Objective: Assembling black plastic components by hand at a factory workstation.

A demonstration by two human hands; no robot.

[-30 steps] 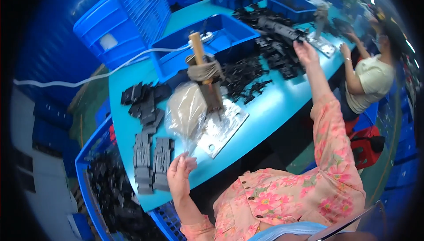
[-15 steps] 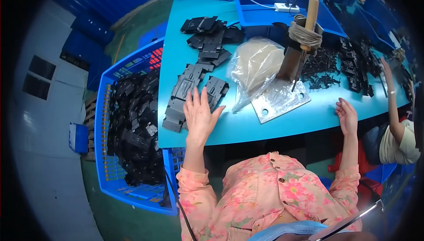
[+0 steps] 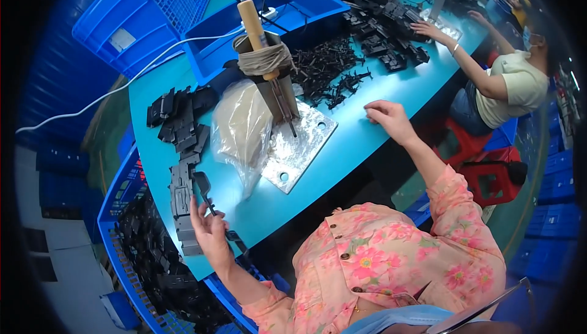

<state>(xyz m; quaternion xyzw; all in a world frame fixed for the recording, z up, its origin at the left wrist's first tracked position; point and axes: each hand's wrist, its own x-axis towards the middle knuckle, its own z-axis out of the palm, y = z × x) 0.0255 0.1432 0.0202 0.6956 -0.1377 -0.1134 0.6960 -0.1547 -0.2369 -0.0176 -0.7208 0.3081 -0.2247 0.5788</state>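
Note:
My left hand point(image 3: 211, 230) is closed on a flat black plastic part point(image 3: 203, 182), lifted and tilted at the table's left edge. Its fingers cover the middle of the part. Beneath and beside it, more such black plastic parts point(image 3: 181, 190) lie in an overlapping row. My right hand point(image 3: 391, 121) hovers over the table's front side, its fingers bent together with nothing visible in them. Beyond it lie many small black branched pieces point(image 3: 333, 68). Between my hands stands an upright metal fixture point(image 3: 278, 98) with a wooden-handled tool point(image 3: 251, 22), bound with cord, on a metal base plate point(image 3: 306, 150).
A clear plastic bag point(image 3: 241, 123) of pale material leans beside the fixture. A blue crate point(image 3: 104, 211) of black parts stands left of the table. Blue bins point(image 3: 202, 59) and a white power cable point(image 3: 140, 77) are behind. A co-worker point(image 3: 510, 83) sits at the right.
The view has swung toward the right. My left hand, earlier spread flat over the black plastic parts, now has one lifted in its fingers. My right hand has moved closer to the small black pieces.

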